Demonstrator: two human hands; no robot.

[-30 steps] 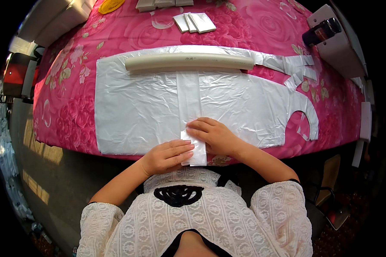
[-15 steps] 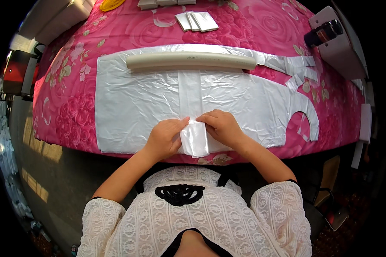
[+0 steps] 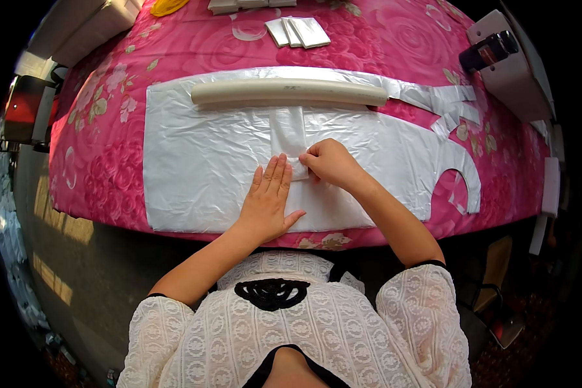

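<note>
A large white plastic sheet [image 3: 200, 161] lies spread on a pink flowered table [image 3: 110, 84]. A folded strip of the same plastic [image 3: 287, 132] runs down its middle, from a long cream tube [image 3: 288, 92] toward me. My left hand [image 3: 268, 199] lies flat, fingers together, pressing the near part of the strip. My right hand [image 3: 326, 163] is curled, fingertips pinching the folded end of the strip beside my left fingertips.
Narrow plastic offcuts [image 3: 443, 100] trail to the right of the tube. Small folded white packets [image 3: 299, 31] lie at the far side. A white device with a dark cylinder [image 3: 491, 52] stands at the far right. The table's near edge [image 3: 317, 240] is by my body.
Both hands have moved away from me, rolling or folding the strip's end farther up the sheet. My left hand has gone from gripping to lying flat.
</note>
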